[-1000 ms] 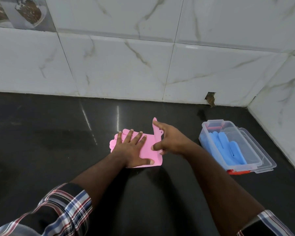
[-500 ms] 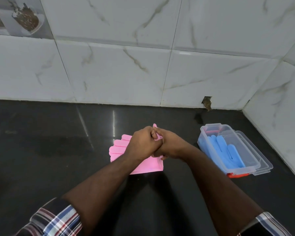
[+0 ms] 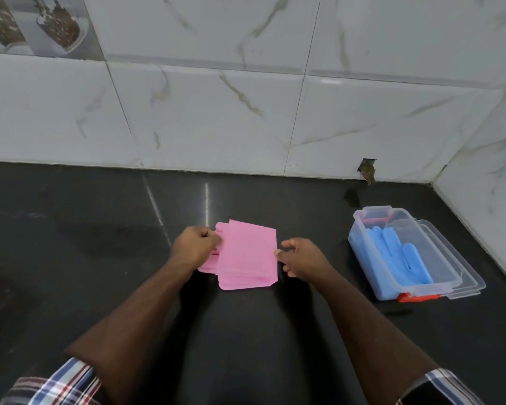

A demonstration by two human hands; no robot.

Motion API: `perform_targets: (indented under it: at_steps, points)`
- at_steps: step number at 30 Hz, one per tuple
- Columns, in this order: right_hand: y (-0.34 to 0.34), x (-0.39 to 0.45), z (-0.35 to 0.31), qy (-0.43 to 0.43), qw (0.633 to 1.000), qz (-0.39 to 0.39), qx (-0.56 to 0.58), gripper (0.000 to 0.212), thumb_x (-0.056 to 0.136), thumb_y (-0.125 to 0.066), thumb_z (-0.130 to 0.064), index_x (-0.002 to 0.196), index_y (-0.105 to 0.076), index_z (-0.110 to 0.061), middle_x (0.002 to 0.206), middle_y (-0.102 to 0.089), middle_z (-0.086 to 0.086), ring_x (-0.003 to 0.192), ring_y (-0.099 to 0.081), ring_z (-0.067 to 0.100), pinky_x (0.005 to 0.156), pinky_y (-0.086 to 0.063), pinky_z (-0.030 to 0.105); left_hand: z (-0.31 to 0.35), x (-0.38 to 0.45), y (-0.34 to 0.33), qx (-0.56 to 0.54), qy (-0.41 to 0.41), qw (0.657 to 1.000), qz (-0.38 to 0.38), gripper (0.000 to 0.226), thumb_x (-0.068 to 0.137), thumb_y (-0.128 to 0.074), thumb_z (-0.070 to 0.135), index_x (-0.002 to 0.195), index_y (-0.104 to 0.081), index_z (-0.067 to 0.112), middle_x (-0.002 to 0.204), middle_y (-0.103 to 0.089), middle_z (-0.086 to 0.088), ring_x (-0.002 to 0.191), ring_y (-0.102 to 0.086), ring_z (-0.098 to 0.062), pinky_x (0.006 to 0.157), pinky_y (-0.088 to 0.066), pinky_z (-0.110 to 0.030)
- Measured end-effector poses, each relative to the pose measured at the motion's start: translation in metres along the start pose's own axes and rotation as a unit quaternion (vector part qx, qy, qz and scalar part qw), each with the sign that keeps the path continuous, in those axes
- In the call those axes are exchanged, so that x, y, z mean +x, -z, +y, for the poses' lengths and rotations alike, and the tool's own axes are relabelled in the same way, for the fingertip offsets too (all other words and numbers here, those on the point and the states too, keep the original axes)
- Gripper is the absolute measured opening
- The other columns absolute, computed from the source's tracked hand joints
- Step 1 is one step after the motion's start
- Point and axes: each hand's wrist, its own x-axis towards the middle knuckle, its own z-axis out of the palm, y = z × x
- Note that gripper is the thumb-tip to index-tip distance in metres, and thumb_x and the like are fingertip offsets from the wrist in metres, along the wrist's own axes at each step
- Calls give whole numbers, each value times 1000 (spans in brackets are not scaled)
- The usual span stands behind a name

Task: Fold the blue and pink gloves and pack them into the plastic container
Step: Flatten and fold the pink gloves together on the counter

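Between the hands lies the pink glove (image 3: 247, 255), matt and rubbery with fine ribbing. Under it the black bench (image 3: 100, 223) is polished stone, glossy enough to mirror light. Right of the right hand, the container (image 3: 362, 244) is clear smooth plastic (blue gloves (image 3: 398, 255) inside look matt rubber). Beyond, glossy marbled wall tiles (image 3: 216, 118)
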Motion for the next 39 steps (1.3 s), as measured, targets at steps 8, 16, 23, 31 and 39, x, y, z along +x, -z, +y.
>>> perform_targets:
  at_steps: [8, 16, 23, 31, 39]
  points:
    - [-25, 7, -5, -52, 985, -35, 160, 23, 96, -59, -20, 100, -64, 2, 99, -74, 15, 89, -74, 28, 72, -62, 40, -27, 6, -2, -39, 14, 999, -5, 20, 78, -69, 18, 58, -67, 16, 57, -67, 8, 66, -61, -18, 70, -55, -37]
    - [-31, 14, -2, -31, 995, 11, 98, 32, 76, -82, -21, 90, -64, 2, 87, -74, 19, 62, -62, 24, 57, -52, 35, -38, 13, -4, -14, 3, 1000, -14, 28, 86, -69, 26, 68, -71, 6, 63, -68, -5, 64, -60, -21, 75, -58, -43]
    - [-35, 14, -5, 3, 1000, 26, 3, 42, 66, -85, -36, 80, -60, -5, 73, -70, 9, 57, -58, 22, 59, -51, 37, -43, 19, -5, 17, -1, 1000, -5, 33, 85, -72, 37, 60, -68, 16, 54, -63, 2, 55, -58, -20, 74, -62, -48]
    - [-32, 14, -13, -49, 993, 26, 109, 36, 94, -60, -34, 94, -66, 2, 76, -62, 10, 54, -53, 18, 50, -46, 27, -41, 18, -6, 18, 14, 1000, -4, 36, 90, -65, 24, 54, -66, 16, 54, -59, 1, 58, -55, -24, 74, -58, -43]
    - [-37, 16, -16, -1, 998, 60, -21, 37, 82, -70, -38, 62, -49, -16, 60, -61, 10, 54, -56, 26, 66, -56, 41, -37, 16, -4, -4, 14, 1000, -27, 38, 83, -71, 41, 62, -68, 10, 63, -70, -1, 63, -64, -26, 66, -51, -33]
